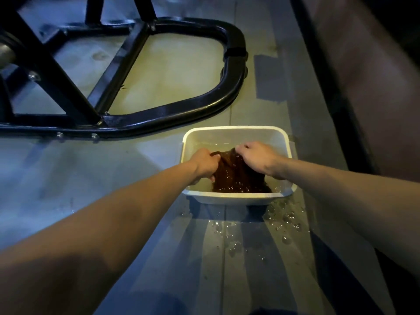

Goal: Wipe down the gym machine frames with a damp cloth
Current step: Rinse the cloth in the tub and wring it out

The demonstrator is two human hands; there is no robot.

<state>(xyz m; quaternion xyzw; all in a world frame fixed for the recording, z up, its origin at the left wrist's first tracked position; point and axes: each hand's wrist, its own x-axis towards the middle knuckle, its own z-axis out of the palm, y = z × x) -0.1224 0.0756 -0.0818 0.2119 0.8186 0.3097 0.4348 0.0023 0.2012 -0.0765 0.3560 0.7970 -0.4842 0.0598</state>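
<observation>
A white rectangular tub (236,133) stands on the floor and holds water. A dark brown wet cloth (236,176) hangs into it, its lower part in the water. My left hand (204,164) grips the cloth's left upper edge. My right hand (256,156) grips its right upper edge, fingers curled over the fabric. Both hands are above the tub's inside. The black gym machine frame (181,105) lies on the floor behind and left of the tub, its curved tube a short way from the tub's far rim.
Water drops (284,221) are spattered on the grey floor in front of and to the right of the tub. A dark wall base or bench edge (341,87) runs along the right side. Slanted black frame bars (56,71) rise at the upper left.
</observation>
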